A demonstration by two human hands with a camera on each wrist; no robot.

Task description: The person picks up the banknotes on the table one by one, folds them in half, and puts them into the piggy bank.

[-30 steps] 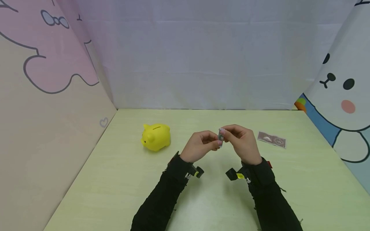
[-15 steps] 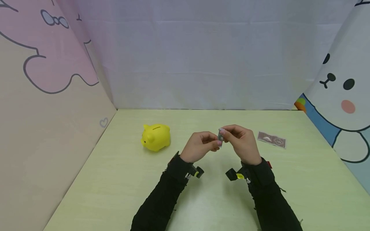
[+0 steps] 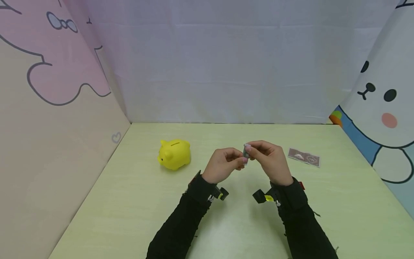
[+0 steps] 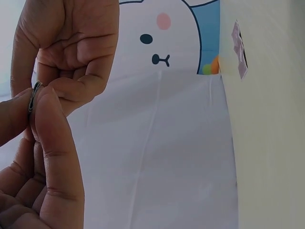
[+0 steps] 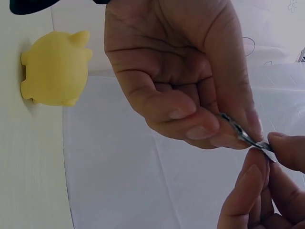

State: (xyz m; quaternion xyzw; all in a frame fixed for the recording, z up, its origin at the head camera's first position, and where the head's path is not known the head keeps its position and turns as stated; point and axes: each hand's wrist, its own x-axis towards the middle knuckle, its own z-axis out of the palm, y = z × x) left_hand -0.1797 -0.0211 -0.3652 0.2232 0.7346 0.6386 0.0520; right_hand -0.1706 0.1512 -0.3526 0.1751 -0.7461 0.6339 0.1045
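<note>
A small folded banknote (image 3: 246,152) is held up over the table between both hands, its layered edge (image 5: 238,131) showing in the right wrist view. At its lower end, the thumb and fingers of my left hand (image 3: 220,163) pinch it. My right hand (image 3: 272,162) pinches the upper end the same way. Fingertips cover much of the note in every view. Farther right lies another brownish banknote (image 3: 304,157), flat on the table. Left of the hands stands a yellow piggy bank (image 3: 174,154), a slot along its back.
The pale table (image 3: 129,216) ends at a white curtain (image 3: 207,72) behind. Cartoon-printed panels rise along both sides. On each wrist sits a small black camera, such as the left one (image 3: 224,194).
Both hands stay in nearly the same place, still pinching the folded banknote. The note has turned slightly between the fingertips.
</note>
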